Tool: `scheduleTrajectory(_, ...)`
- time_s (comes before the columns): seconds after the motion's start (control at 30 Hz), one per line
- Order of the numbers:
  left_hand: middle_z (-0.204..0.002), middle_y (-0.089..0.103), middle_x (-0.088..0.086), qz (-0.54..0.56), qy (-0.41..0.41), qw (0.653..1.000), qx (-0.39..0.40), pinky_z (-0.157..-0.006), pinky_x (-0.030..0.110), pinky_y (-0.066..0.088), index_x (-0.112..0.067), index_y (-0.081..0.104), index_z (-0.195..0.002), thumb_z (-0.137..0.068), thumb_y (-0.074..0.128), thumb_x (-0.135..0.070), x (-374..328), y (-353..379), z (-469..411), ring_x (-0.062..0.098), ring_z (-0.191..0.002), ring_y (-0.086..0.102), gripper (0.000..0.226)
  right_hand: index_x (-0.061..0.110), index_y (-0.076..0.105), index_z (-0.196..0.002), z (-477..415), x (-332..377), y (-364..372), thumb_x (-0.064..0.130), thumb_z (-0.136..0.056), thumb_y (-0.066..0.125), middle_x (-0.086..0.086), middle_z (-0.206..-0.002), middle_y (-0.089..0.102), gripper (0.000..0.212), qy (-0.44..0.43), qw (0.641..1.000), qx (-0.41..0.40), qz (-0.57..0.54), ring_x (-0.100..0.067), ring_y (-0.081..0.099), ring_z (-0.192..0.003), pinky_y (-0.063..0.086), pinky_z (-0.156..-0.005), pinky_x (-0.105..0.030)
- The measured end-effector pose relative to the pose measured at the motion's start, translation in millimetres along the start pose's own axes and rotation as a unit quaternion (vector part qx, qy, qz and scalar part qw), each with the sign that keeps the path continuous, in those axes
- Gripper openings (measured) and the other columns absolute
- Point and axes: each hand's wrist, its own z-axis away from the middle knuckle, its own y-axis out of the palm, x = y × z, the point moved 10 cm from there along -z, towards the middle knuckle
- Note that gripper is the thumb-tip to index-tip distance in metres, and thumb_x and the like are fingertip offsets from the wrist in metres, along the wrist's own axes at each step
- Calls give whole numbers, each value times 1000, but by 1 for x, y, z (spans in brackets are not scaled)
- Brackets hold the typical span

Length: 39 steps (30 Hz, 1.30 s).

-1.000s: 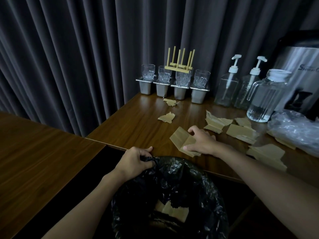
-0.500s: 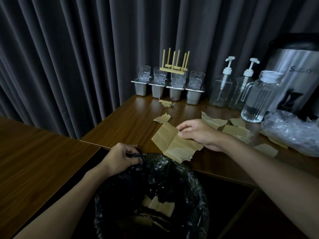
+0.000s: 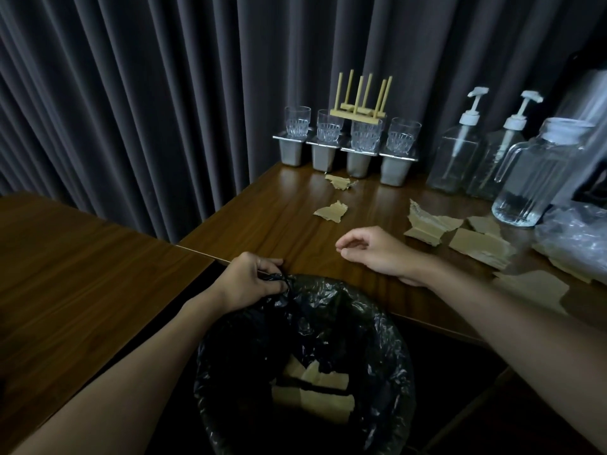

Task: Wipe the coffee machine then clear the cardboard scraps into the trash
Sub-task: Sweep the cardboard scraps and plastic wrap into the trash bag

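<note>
Cardboard scraps (image 3: 479,246) remain near the desk's (image 3: 279,224) right edge; the big piece is binned, right hand (image 3: 371,251) empty and loosely curled, left hand (image 3: 249,280) pinching the trash bag (image 3: 377,323).

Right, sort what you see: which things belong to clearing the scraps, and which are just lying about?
Job: cardboard scraps on the table; black trash bag, its rim gripped by the left hand; empty right hand.
Lying about: four glasses; wooden rack; two pump bottles; glass jug; plastic wrap.
</note>
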Motion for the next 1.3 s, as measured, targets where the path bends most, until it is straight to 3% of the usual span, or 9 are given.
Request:
scheduleTrajectory(0.1,-121,70,0,-8,1,1000,-2,-110,29,40,-19,79,-79,-81,80,-17,-1,-1,-1,-2,-126,52,3,20,48,-138,-18,-21,-1,27,-98,56,2,-145,42,41,17,998,-38,46,-15,38,-135,35,-101,-27)
scheduleTrajectory(0.2,-125,68,-2,-21,-1,1000,0,-112,31,39,-23,79,-80,-82,79,-21,0,-1,-2,-3,-127,51,3,25,33,-147,-31,-39,1,37,-98,54,5,-155,29,55,32,992,-88,87,-19,30,-141,31,-108,-34)
scheduleTrajectory(0.33,-130,64,-4,-33,-5,999,0,-111,28,39,-25,79,-83,-83,78,-22,-1,-2,-3,-4,-126,50,3,24,26,-151,-45,-34,1,41,-99,49,7,-159,23,60,3,968,-133,215,-19,21,-146,20,-119,-41)
scheduleTrajectory(0.67,-130,62,-12,-37,-8,999,8,-112,30,36,-27,79,-88,-82,78,-25,2,-1,-6,-6,-126,49,6,29,15,-154,-106,-46,-3,51,-99,37,6,-161,21,62,21,951,-110,287,-15,18,-147,11,-121,-40)
scheduleTrajectory(0.83,-131,61,-12,-43,-8,999,11,-114,34,37,-27,79,-89,-82,78,-26,1,-1,-6,-5,-126,49,7,27,31,-148,-99,-36,-7,43,-98,44,7,-141,47,54,-50,950,-158,263,-15,38,-134,20,-114,-39)
scheduleTrajectory(1.0,-130,62,-12,-38,-12,999,4,-114,37,36,-24,79,-88,-82,78,-23,-1,-1,-3,-5,-126,49,7,25,48,-137,-90,-31,1,41,-98,43,10,-134,51,43,-90,951,-149,255,-13,43,-126,26,-107,-37)
scheduleTrajectory(1.1,-132,61,-12,-35,-14,999,1,-116,38,35,-26,79,-88,-82,78,-22,-1,-1,-3,-2,-127,50,7,25,62,-120,-83,-29,1,41,-98,44,12,-123,53,33,-106,955,-155,231,-12,44,-120,26,-102,-34)
scheduleTrajectory(1.2,-133,61,-11,-38,-15,999,-2,-116,39,35,-26,79,-89,-82,78,-21,-1,0,-2,-1,-127,50,8,23,69,-104,-79,-34,2,38,-97,52,6,-135,45,24,-91,960,-153,218,-16,38,-126,25,-105,-36)
scheduleTrajectory(1.3,-133,61,-10,-39,-13,999,-3,-116,39,35,-26,79,-89,-82,78,-21,-2,0,-1,0,-127,50,8,28,62,-102,-78,-40,3,38,-92,60,2,-138,47,15,-60,964,-136,220,-22,41,-130,26,-109,-40)
